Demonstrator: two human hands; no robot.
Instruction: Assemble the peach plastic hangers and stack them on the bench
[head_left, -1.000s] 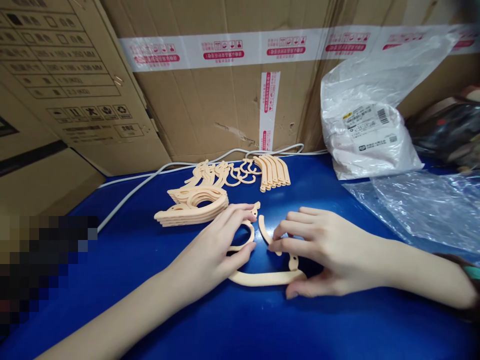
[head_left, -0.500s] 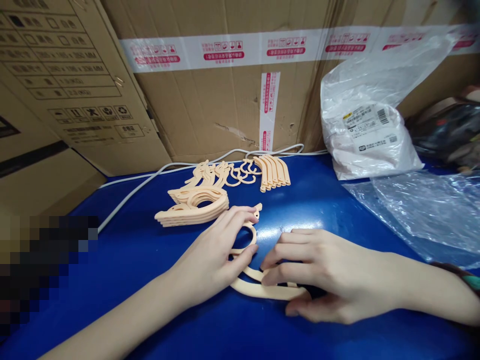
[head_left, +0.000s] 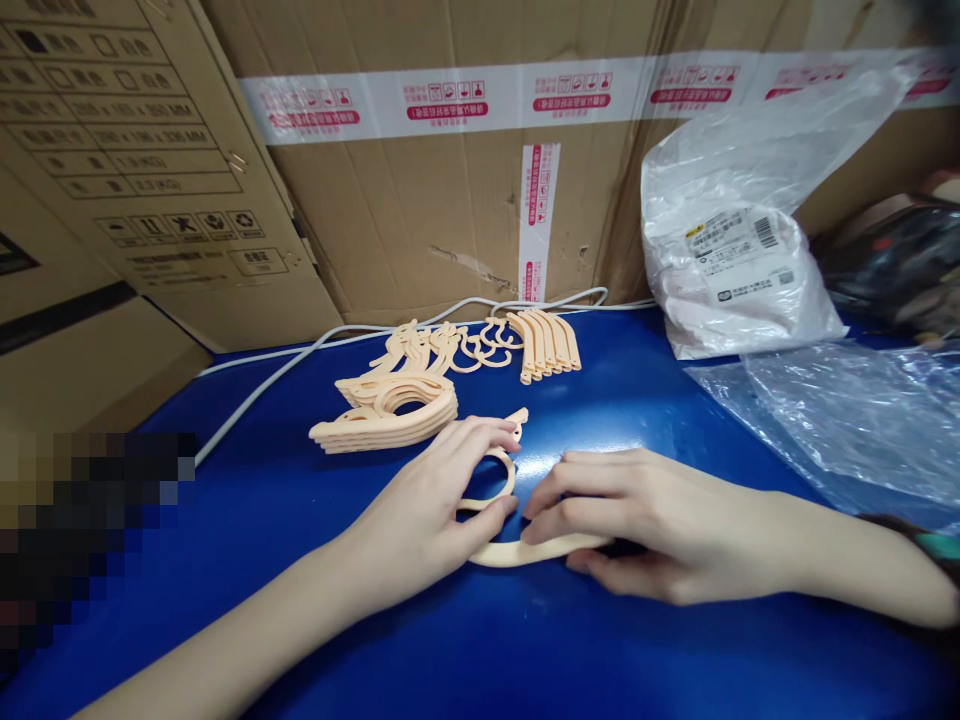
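Observation:
A cream plastic folding hanger [head_left: 508, 474] lies low over the blue table, partly hidden by both hands. My left hand [head_left: 442, 490] is closed around its middle, fingers over the ring and thumb on the near side. My right hand [head_left: 637, 515] pinches the curved arm of the hanger [head_left: 525, 551] between fingers and thumb; the arm's right end is hidden. Beyond my left hand sits a stack of hanger pieces with round openings [head_left: 397, 428]. Behind it are loose hanger arms [head_left: 424, 348], several hooks [head_left: 487, 350] and a neat row of curved arms [head_left: 551, 345].
Cardboard boxes [head_left: 420, 200] stand along the back of the blue table [head_left: 480, 660]. A white cable [head_left: 300, 355] runs in front of them. At the right are a labelled white plastic bag [head_left: 735, 260] and clear plastic film [head_left: 847, 420].
My right hand has swung the hanger's curved arm upward in view, toward the back of the table. My left hand has barely moved and keeps its grip.

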